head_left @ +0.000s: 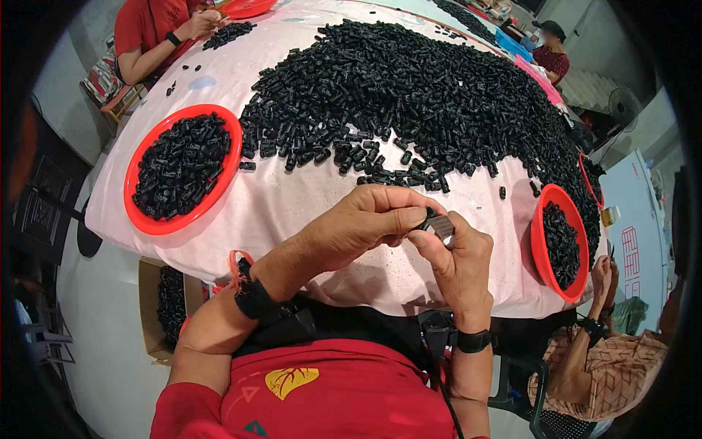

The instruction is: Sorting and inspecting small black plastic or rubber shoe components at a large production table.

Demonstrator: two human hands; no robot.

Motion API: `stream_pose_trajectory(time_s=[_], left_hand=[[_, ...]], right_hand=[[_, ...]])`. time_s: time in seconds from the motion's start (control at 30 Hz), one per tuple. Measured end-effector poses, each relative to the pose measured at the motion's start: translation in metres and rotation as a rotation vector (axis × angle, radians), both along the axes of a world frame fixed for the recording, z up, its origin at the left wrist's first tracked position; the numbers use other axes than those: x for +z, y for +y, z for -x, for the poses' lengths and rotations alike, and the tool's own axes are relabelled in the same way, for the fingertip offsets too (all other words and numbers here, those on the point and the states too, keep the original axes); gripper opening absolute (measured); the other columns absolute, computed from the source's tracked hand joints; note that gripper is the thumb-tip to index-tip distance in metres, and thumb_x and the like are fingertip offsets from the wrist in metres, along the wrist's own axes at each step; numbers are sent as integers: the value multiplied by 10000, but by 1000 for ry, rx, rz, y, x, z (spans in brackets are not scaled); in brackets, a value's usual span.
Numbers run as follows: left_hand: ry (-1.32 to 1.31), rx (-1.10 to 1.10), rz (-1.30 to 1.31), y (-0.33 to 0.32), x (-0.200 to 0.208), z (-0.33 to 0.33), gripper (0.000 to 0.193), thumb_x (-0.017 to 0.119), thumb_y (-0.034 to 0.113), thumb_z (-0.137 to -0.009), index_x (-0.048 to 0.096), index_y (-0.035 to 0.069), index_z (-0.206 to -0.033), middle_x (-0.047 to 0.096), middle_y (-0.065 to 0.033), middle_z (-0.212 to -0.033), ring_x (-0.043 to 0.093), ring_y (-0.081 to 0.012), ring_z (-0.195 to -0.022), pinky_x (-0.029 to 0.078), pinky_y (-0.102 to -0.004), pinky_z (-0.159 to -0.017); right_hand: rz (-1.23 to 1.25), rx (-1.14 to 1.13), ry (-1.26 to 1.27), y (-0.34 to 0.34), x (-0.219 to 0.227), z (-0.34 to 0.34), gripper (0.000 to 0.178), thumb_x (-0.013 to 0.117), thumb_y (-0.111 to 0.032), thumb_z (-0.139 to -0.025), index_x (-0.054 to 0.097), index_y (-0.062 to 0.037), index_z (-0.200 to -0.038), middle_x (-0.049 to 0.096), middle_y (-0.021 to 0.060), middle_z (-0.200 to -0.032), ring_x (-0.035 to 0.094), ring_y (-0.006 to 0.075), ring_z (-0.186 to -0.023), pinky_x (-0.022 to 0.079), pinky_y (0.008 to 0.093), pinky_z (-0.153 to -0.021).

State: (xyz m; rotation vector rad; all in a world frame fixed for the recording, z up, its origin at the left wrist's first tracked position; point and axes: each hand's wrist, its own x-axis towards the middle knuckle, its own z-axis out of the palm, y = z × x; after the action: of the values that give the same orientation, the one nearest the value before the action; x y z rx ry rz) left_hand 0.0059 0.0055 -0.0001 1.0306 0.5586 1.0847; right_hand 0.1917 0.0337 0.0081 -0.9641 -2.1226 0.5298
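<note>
Both hands meet over the near edge of the table. My left hand is closed, its thumb and fingers pinching a small black plastic part. My right hand is closed on a small flat grey metal piece that looks like a blade, held against the black part. The fingers hide most of the part. Beyond my hands spreads a large heap of similar black plastic parts, and a few loose ones lie at its near edge.
A red basin of black parts stands at left, another red basin at right. Below the table on the left is a cardboard box with more parts. People sit at the far left, far right and near right. Dark specks dot the pink tablecloth.
</note>
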Motion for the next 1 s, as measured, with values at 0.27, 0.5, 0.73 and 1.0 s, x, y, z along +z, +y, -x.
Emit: stream_pose_trajectory(time_s=[0.27, 0.5, 0.73, 1.0], left_hand=[[21, 21, -6, -1, 1, 0, 321, 576, 256, -938, 609, 35, -1169, 628, 47, -935, 507, 8, -763, 399, -154, -663], [25, 11, -3, 0, 0, 1, 314, 575, 253, -939, 612, 38, -1164, 630, 45, -931, 517, 6, -773, 407, -153, -675], [51, 27, 19, 1, -2, 1, 312, 573, 252, -941, 609, 38, -1164, 628, 43, -923, 517, 4, -766, 401, -156, -664], [31, 11, -14, -1, 1, 2, 307, 566, 252, -945, 608, 34, -1157, 631, 38, -924, 524, 6, -758, 410, -157, -670]], right_hand=[[45, 25, 21, -2, 5, 1, 396, 726, -409, -778, 616, -29, -802, 597, 95, -577, 614, 217, -496, 445, 302, -443], [-1, 14, -12, 0, 1, 2, 404, 712, -419, -788, 621, -26, -798, 598, 96, -573, 617, 229, -495, 450, 310, -445], [-12, 52, 38, -3, 3, 6, 375, 727, -385, -784, 638, -22, -808, 610, 103, -584, 621, 235, -500, 454, 310, -450], [78, 33, -2, -2, 6, 2, 369, 717, -372, -801, 650, -12, -849, 611, 72, -594, 593, 156, -532, 443, 273, -478]])
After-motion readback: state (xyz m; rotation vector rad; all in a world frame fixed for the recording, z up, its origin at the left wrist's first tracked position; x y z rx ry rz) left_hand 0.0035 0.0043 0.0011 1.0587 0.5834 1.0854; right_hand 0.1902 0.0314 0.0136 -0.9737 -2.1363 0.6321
